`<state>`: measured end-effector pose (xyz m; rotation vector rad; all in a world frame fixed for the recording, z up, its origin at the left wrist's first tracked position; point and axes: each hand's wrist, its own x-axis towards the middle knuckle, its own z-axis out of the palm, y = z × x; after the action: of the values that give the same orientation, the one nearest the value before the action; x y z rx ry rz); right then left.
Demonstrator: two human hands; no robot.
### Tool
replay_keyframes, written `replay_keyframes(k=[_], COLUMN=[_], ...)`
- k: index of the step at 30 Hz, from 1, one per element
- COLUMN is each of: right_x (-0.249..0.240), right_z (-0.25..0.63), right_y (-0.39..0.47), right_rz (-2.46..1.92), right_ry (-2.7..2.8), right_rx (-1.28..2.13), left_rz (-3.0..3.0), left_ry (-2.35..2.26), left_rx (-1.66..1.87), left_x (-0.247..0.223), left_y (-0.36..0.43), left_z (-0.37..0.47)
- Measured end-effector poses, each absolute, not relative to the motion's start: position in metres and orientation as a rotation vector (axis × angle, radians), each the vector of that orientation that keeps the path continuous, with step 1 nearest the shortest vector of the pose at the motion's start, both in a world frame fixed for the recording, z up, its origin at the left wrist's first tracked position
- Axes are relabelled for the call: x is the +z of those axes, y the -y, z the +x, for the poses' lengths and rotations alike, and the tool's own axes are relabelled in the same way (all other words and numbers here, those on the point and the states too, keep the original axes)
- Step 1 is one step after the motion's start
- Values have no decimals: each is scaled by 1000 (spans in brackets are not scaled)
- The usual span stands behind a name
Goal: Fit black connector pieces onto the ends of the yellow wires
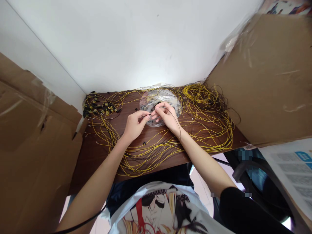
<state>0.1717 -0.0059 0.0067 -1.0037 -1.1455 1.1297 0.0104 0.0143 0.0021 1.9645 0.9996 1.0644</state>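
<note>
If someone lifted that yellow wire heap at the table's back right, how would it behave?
The yellow wire heap is probably floppy, given its thin, loosely looping strands. It would likely snag and drag neighbours, since strands cross.

Dark lettering on the printed white shirt [158, 211] reads roughly "Yoshi" — its ending unclear; at the right, a pale printed panel [290, 169] bears a blue mark and grey lines — too blurred to read.

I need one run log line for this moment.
left hand: pinching small black part; right hand: holding thin dark wire; table: plastic bag, yellow wires
</note>
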Motion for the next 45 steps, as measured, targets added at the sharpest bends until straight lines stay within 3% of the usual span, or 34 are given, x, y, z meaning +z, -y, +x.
replay_keyframes(k=[45], right_x=[0], right_z=[172], right_y=[2], right_rz=[-1001], right_ry=[1119], right_rx=[1144], left_rz=[2407], left_ry=[-1162], left_rx=[989], left_x=[5], left_y=[-11], left_z=[6])
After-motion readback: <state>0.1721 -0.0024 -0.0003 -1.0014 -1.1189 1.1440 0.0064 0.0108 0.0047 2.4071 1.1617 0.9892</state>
